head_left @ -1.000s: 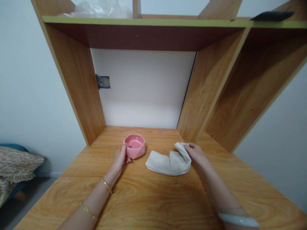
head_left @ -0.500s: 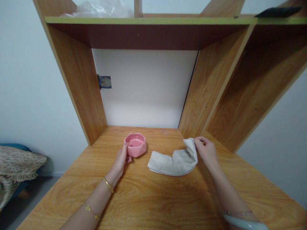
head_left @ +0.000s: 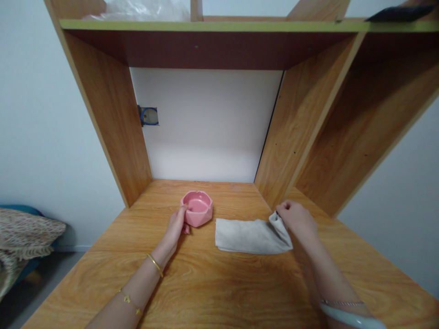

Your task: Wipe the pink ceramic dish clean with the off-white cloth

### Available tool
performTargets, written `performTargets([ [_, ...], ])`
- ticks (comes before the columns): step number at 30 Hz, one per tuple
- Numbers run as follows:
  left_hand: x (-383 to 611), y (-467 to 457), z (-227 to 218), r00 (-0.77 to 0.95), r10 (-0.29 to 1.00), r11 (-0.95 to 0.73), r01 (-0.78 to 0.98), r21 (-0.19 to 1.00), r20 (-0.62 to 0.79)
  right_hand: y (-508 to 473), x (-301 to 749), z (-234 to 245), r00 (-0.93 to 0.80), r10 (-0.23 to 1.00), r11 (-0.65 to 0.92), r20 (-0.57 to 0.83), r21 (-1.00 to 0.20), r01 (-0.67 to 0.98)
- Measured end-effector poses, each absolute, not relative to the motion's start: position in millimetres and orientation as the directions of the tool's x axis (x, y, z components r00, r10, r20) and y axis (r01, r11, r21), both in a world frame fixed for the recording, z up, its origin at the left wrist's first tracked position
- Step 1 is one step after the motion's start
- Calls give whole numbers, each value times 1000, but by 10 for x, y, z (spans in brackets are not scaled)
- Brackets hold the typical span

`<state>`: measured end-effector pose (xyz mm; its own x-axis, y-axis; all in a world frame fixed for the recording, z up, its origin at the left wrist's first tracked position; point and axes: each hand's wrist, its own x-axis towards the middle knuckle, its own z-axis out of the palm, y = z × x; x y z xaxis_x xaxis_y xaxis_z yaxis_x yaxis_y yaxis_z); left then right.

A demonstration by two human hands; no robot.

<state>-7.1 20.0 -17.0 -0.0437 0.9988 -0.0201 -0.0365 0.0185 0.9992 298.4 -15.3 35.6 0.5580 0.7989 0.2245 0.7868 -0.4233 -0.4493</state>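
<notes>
A pink faceted ashtray is gripped at its left rim by my left hand, thumb inside and fingers underneath. It looks held just above or on the desk; I cannot tell which. To its right a folded light-grey cloth lies mostly flat on the wood. My right hand pinches the cloth's right end, which is bunched and raised a little off the desk.
The wooden desk runs under both hands. Side panels and a shelf frame the space, with a white back panel behind. A wall socket opening shows at left. Clear plastic lies on the shelf.
My right hand has lowered the cloth's right end and shifted slightly right, so the cloth lies straighter and flatter. The ashtray in my left hand has moved slightly right.
</notes>
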Motion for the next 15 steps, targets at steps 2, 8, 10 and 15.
performTargets([
  [2,-63,191,-161,-42,999,13,-42,999,-15,-143,2932,356,523,809,-347,267,-501,793],
  [8,-52,177,-142,-31,999,23,-49,999,-25,-117,2663,346,393,841,-30,371,-695,719],
  [10,-47,177,-141,-34,999,22,-54,998,-24,-113,2550,339,348,858,53,377,-739,671],
  [15,-24,171,-130,-66,998,14,-67,998,-18,-105,2230,258,248,864,220,438,-772,596],
])
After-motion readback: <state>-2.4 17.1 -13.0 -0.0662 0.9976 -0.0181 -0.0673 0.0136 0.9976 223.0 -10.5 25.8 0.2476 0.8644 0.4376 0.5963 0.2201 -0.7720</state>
